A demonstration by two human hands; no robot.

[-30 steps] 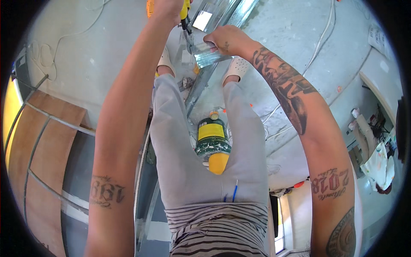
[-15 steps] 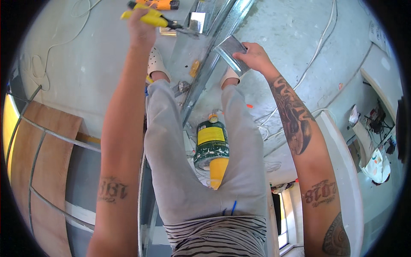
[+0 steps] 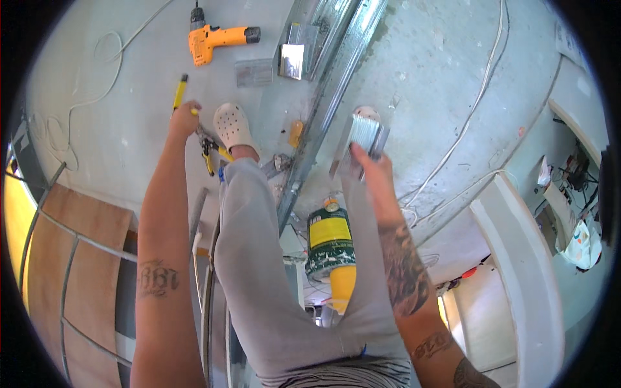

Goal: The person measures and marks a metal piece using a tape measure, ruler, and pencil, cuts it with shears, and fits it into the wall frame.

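Evidently, snips [image 3: 180,93] are clasped by the left hand [image 3: 185,119], metal [image 3: 365,131] by the right hand [image 3: 376,171], whose bare fingers could be cut by an edge if it slipped

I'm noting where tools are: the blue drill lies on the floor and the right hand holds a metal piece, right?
The colour is wrong: the head view shows the drill is orange. It lies on the floor, and the right hand holds a metal piece.
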